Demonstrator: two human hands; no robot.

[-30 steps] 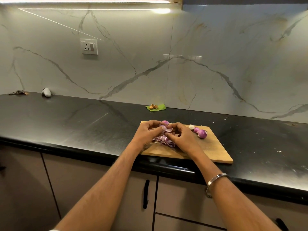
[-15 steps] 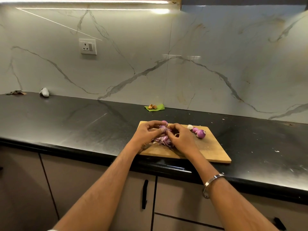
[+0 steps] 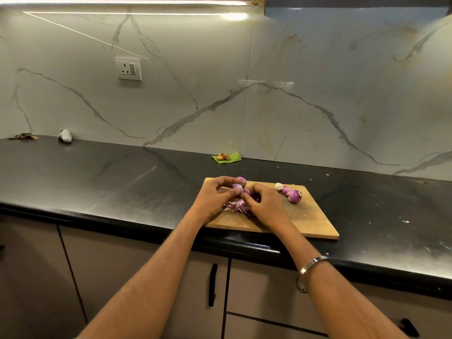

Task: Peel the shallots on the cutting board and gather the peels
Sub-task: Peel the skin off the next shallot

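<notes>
Both hands meet over the left part of the wooden cutting board [image 3: 308, 223], working one small shallot [image 3: 236, 187] between them: the left hand [image 3: 215, 196] curls round it with thumb and fingertips pinching, and the right hand [image 3: 265, 204] pinches at its near side, seemingly on a bit of skin, though the exact hold is too small to read. To do this step well, the person probably wants to steady the bulb with the left hand and draw the loosened skin away in one strip with the right, letting it drop onto the pile of purple peels [image 3: 236, 206] that lies on the board just under the hands, so that the gathering stays easy. Another shallot [image 3: 241, 181] sits just behind the fingers at the board's far edge, and three more bulbs [image 3: 291, 193] lie in a short row toward the far right of the board, well clear of the work. Nothing blocks the hands. On the black counter [image 3: 122, 182] a green leaf with brown bits [image 3: 226, 157] rests by the marble wall, and a whitish lump [image 3: 64, 136] sits far to the left. A metal bangle [image 3: 310, 270] circles the right wrist.
</notes>
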